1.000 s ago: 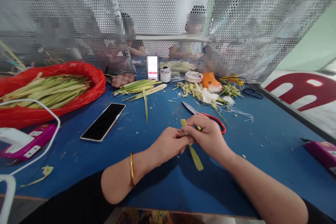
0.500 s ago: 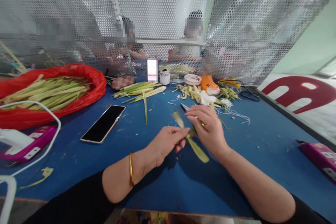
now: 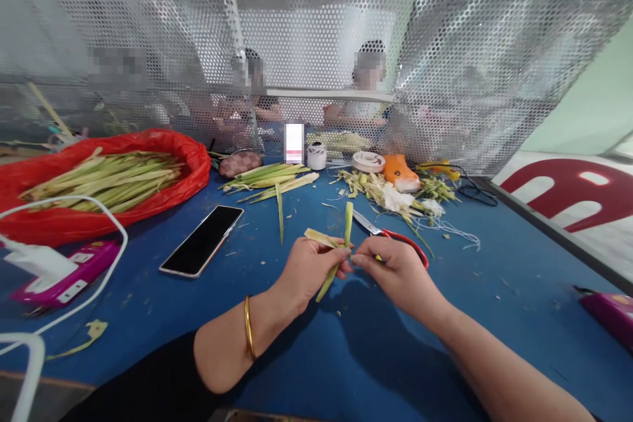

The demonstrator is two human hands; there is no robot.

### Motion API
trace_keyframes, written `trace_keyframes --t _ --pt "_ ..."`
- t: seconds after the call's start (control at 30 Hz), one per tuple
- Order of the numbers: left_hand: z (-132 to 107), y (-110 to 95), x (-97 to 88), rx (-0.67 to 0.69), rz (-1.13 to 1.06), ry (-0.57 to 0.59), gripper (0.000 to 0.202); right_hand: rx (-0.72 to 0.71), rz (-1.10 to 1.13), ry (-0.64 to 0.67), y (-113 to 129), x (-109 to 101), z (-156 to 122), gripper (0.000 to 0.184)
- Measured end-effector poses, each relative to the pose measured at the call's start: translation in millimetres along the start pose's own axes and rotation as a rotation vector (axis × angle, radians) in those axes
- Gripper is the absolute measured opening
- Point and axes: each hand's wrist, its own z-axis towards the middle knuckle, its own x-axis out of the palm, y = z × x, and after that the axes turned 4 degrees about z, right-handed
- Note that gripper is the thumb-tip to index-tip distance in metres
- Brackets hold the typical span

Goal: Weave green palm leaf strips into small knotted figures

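Note:
My left hand (image 3: 310, 266) and my right hand (image 3: 395, 269) meet above the blue table (image 3: 346, 356), both pinched on a folded yellow-green leaf strip (image 3: 338, 248). One end of the strip points up, another sticks out to the left, and a tail hangs down between my hands. A gold bangle (image 3: 248, 328) circles my left wrist. Red-handled scissors (image 3: 395, 235) lie on the table just behind my right hand.
A red bag of green leaf strips (image 3: 106, 178) sits at far left, a black phone (image 3: 202, 239) lies nearby, and loose strips (image 3: 270, 179) and trimmings (image 3: 390, 190) lie further back. A charger with white cable (image 3: 49, 264) is at left. Perforated metal screens (image 3: 316, 66) wall the table; people sit behind them.
My hands have turned the strip: its lower tail swung from the right side to hang left-down, and an end now stands upright. The scissors show again behind my right hand.

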Motion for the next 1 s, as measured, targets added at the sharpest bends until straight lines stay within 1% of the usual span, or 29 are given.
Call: trace_keyframes --t 0.07,0.1,0.13,0.17,0.23,0.3,0.33,0.4,0.47,0.53,0.57,0.6,0.63,0.67,0.73,0.8,0.83,0.9,0.93,1.0 --pt "3.6 4.4 2.3 -0.003 0.016 -0.084 0.015 -0.14 -0.078 0.0 -1.6 0.8 -0.1 0.028" --pt "4.9 5.8 2.6 0.001 0.028 -0.113 0.015 -0.165 -0.097 0.002 -3.2 0.8 0.4 0.029" --pt "5.6 6.4 2.2 0.011 0.035 -0.119 0.015 -0.145 -0.092 -0.007 -5.1 0.4 1.4 0.029" --pt "5.5 6.1 1.3 0.012 0.021 -0.094 0.017 -0.089 -0.062 -0.028 -7.2 -0.3 2.6 0.029" --pt "2.4 3.1 -0.9 -0.012 -0.029 0.02 0.022 0.077 0.081 -0.096 -10.4 -2.7 5.5 0.027" --pt "-3.2 -1.2 -2.8 -0.053 -0.05 0.167 0.025 0.238 0.303 -0.128 -11.4 -5.3 7.7 0.029" --pt "-6.2 -3.3 -3.4 -0.067 -0.045 0.238 0.025 0.303 0.425 -0.111 -11.1 -6.4 8.2 0.03" --pt "-10.9 -6.3 -4.0 -0.086 -0.029 0.369 0.024 0.397 0.661 -0.034 -9.9 -7.8 8.1 0.028" --pt "-13.0 -7.5 -4.0 -0.102 -0.03 0.479 0.023 0.411 0.823 0.004 -9.1 -8.9 7.2 0.025" --pt "-12.5 -7.3 -3.6 -0.123 -0.08 0.549 0.027 0.332 0.87 -0.034 -8.8 -10.8 6.4 0.02" --pt "-11.8 -6.9 -3.3 -0.124 -0.109 0.557 0.03 0.27 0.857 -0.06 -8.7 -12.3 6.1 0.016" --pt "-11.0 -6.4 -2.9 -0.108 -0.123 0.534 0.033 0.201 0.829 -0.088 -8.5 -13.8 6.1 0.015" --pt "-10.5 -5.9 -2.7 -0.071 -0.111 0.48 0.033 0.141 0.796 -0.109 -8.2 -15.4 6.1 0.014" --pt "-10.2 -5.5 -2.6 -0.01 -0.058 0.402 0.032 0.102 0.767 -0.111 -7.8 -16.6 6.3 0.014" --pt "-11.0 -5.3 -3.3 0.177 0.165 0.21 0.027 0.066 0.751 -0.066 -7.3 -17.5 6.4 0.021" --pt "-12.8 -5.2 -5.2 0.385 0.465 0.035 0.024 0.055 0.759 0.032 -7.4 -15.6 6.2 0.04" --pt "-13.8 -5.0 -6.2 0.469 0.612 -0.031 0.024 0.051 0.749 0.076 -7.6 -13.7 6.0 0.049" --pt "-15.0 -3.9 -8.2 0.577 0.835 -0.108 0.025 0.05 0.678 0.087 -7.9 -9.4 5.4 0.06" --pt "-15.1 -3.1 -8.9 0.602 0.905 -0.122 0.025 0.064 0.631 0.07 -7.8 -7.5 5.2 0.06" --pt "-14.7 -1.5 -9.8 0.618 0.969 -0.111 0.024 0.114 0.581 0.049 -6.9 -5.0 4.8 0.046"
